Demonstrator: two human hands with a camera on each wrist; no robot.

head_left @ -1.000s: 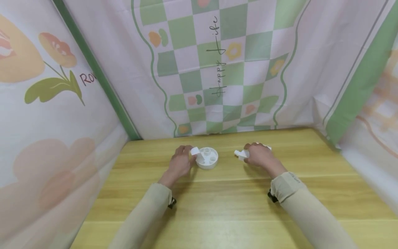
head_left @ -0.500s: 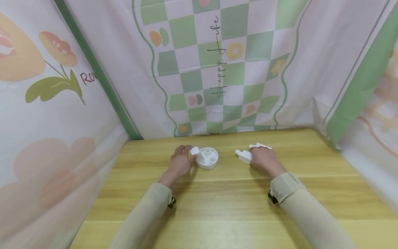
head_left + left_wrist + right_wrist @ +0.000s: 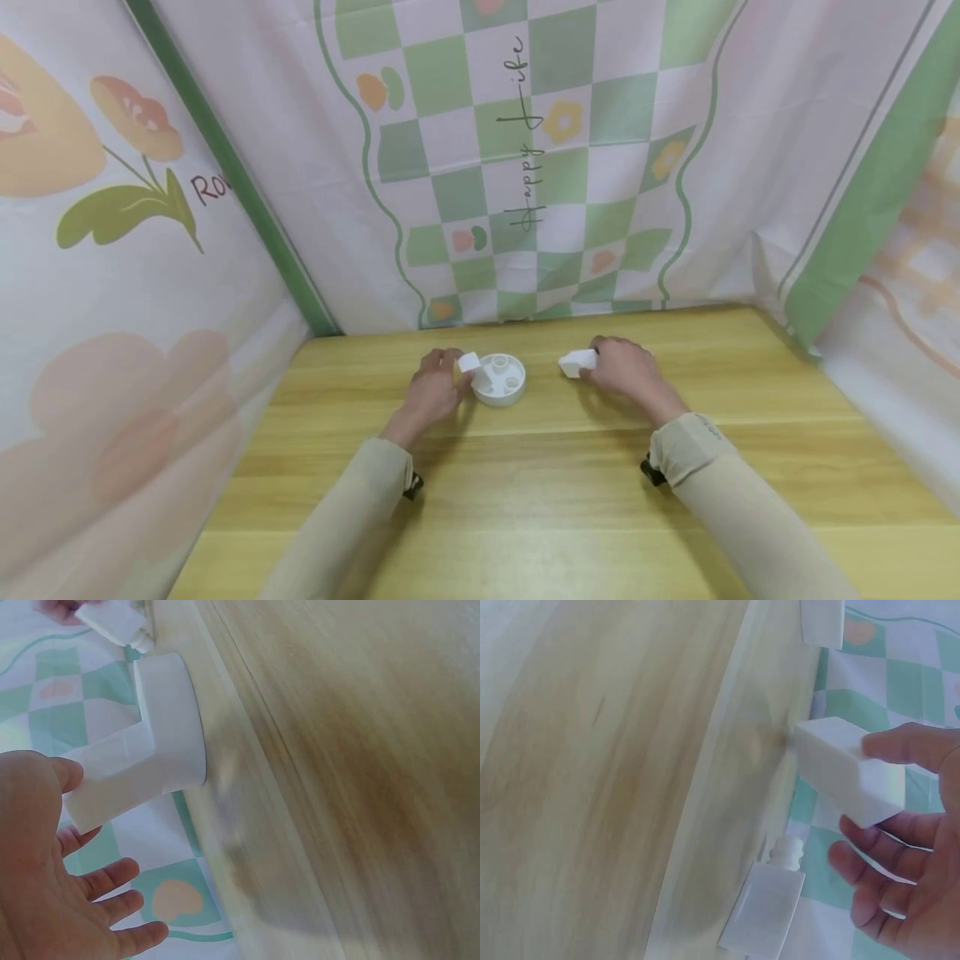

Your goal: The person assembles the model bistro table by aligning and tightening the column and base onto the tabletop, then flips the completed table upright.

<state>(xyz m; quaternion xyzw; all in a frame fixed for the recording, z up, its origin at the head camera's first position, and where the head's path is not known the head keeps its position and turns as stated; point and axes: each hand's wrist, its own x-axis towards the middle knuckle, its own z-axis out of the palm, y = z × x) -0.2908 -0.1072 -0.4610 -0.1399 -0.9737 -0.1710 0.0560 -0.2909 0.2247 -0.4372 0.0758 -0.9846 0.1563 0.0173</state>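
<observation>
A round white base (image 3: 512,397) with raised rings inside sits on the table. One white rectangular block (image 3: 112,784) stands up from its left side, and my left hand (image 3: 433,392) pinches that block's upper end between thumb and forefinger. The other left fingers are spread below. To the right of the base, my right hand (image 3: 628,372) grips a second white block (image 3: 847,769) with thumb and fingertips, tilted just over the table. Near it lies a third white block (image 3: 763,909) with a ridged peg at one end, hidden behind the right hand in the head view.
The wooden table (image 3: 495,508) ends at a hanging cloth (image 3: 551,179) with a green checked pattern. Side cloths (image 3: 135,333) close in the table on the left and right. A gap of bare wood separates the base from the right hand's block.
Half a second ago, two white blocks showed around my right hand. Now that hand has moved slightly left and back, gripping one block, turned differently. My left hand and the base stay put.
</observation>
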